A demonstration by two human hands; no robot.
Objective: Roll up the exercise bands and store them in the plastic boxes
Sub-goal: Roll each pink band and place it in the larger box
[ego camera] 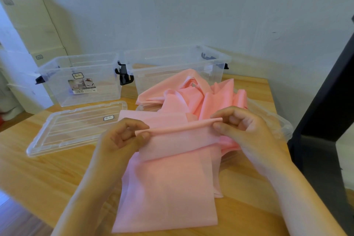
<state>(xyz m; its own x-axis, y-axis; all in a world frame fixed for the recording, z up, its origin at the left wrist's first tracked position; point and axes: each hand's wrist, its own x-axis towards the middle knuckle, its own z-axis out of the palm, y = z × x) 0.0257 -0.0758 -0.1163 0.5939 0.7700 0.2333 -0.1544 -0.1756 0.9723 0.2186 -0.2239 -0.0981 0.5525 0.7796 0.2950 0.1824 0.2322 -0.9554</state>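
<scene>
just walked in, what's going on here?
A person is starting to roll a pink exercise band on a wooden table. The left hand and right hand pinch the two ends of its rolled edge. Only a thin roll is formed, and the rest lies flat. A pink heap of band sits behind. The left box and right box stand open, seemingly empty. A clear lid lies nearby.

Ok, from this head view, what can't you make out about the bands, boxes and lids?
Head view only:
Number of pink bands: the heap crumples over itself.
Second lid: mostly under the bands and right hand.
Label on the left box: too small, blurred.
Ends of the roll: covered by the fingers of the left hand and right hand.
Cardboard boxes: cut off by the left edge.
</scene>
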